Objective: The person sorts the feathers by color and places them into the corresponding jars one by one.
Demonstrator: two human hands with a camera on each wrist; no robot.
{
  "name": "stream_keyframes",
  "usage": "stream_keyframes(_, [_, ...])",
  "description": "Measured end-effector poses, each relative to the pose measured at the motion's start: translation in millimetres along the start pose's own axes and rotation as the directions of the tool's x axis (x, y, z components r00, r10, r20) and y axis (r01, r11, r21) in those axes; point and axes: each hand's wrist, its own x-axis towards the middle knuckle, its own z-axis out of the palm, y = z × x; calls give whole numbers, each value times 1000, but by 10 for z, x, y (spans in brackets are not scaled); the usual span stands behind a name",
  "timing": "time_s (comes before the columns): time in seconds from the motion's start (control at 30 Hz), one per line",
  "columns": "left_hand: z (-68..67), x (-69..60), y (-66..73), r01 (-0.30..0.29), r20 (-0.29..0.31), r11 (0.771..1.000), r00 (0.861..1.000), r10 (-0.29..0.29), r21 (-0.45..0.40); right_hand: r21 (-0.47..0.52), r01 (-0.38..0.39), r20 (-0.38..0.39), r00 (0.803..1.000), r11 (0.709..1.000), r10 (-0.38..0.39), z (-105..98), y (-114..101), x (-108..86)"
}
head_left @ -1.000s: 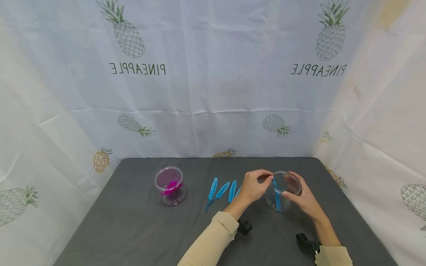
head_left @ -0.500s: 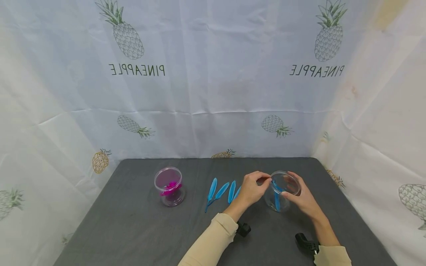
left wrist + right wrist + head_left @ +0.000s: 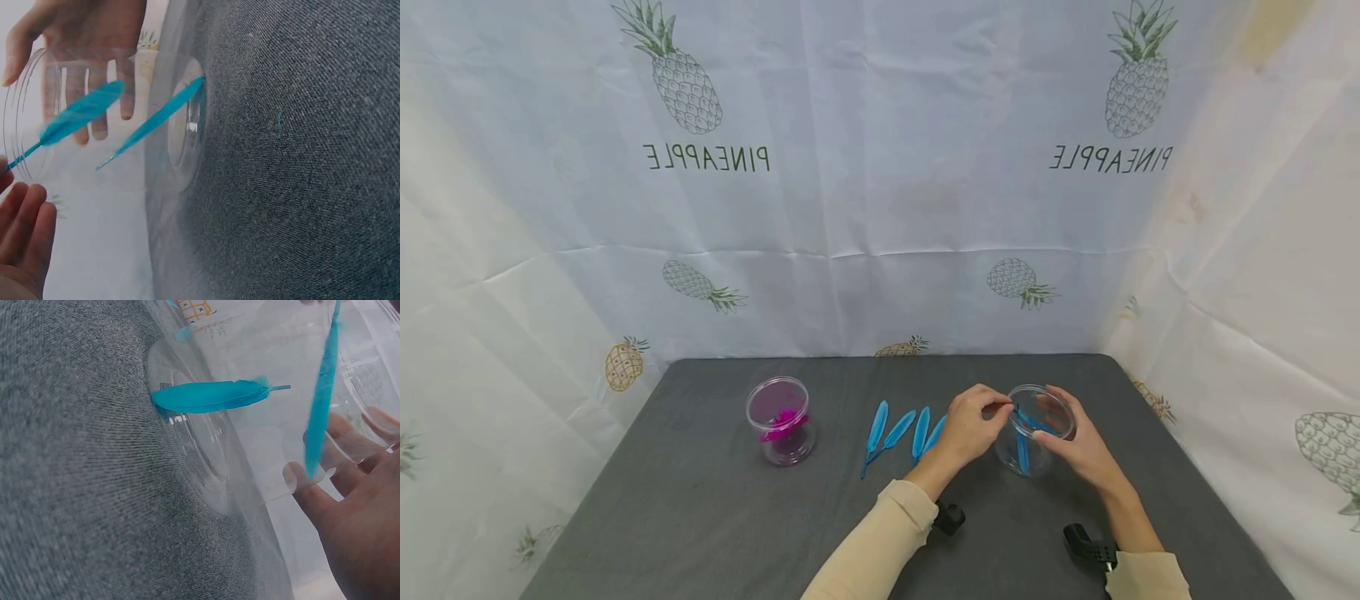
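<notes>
A clear jar [image 3: 1036, 458] stands on the dark table at the right, and the right hand [image 3: 1086, 446] grips it around its upper side. At the jar's mouth the left hand [image 3: 972, 425] pinches the quill of a blue feather [image 3: 84, 111], whose vane lies inside the jar. Another blue feather [image 3: 212, 395] leans inside, its tip at the jar's bottom. In the left wrist view the left hand [image 3: 25, 234] is at the rim; the right wrist view shows the right hand [image 3: 362, 519] against the jar wall.
Several blue feathers [image 3: 877, 427] lie on the table [image 3: 715, 517] left of the left hand. Farther left stands a second clear jar [image 3: 777, 396] with a magenta item [image 3: 785, 426] in it. A patterned white curtain [image 3: 880, 200] hangs behind the table.
The feather pinched in the left hand has tilted over, now slanting across the jar's mouth. Both hands have stayed nearly in place.
</notes>
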Motion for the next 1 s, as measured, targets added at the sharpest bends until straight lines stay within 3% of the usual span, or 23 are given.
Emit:
stream_keyframes(0.27, [-20,-4,14,7,42,1000,999,-8,26,12,-2,0,1000,1000,2,-6,22,1])
stream_keyframes(0.47, [-83,8,27,-60,39,998,998,59,36,1,6,0,1000,1000,-6,-9,28,-1])
stream_keyframes(0.83, [-347,67,0,-92,51,992,995,88,80,19,11,0,1000,1000,-11,-4,25,1])
stream_keyframes(1.0, [-471,43,-56,-70,84,991,995,61,111,31,31,0,1000,999,-31,-11,27,-2])
